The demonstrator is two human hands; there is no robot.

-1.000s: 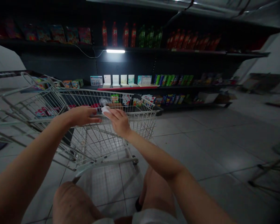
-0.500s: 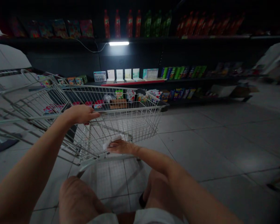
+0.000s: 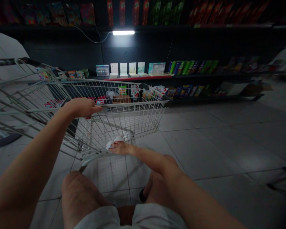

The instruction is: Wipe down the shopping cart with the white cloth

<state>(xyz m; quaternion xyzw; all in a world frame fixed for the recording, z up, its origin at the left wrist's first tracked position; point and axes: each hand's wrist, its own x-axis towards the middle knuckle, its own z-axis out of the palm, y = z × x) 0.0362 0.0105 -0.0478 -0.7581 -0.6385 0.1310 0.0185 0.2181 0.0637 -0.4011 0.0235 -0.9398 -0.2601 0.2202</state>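
A wire shopping cart stands sideways in front of me, its basket pointing right. My left hand is closed over the top rail of the cart's near side. Lower down, my right hand presses a crumpled white cloth against the lower wires of the near side. The fingers of that hand are bent round the cloth and partly hidden by it. Through the wires the inside of the basket shows.
A dark store shelf runs behind the cart, with bottles, small boxes and bagged goods. A lit tube lamp hangs under its upper board. Tiled floor stretches right. Black legs of some object stand at the right edge.
My view has tilted down slightly, so the shelf sits higher in the picture. The right hand and cloth have shifted a little along the lower wires; the left hand stays on the rail.
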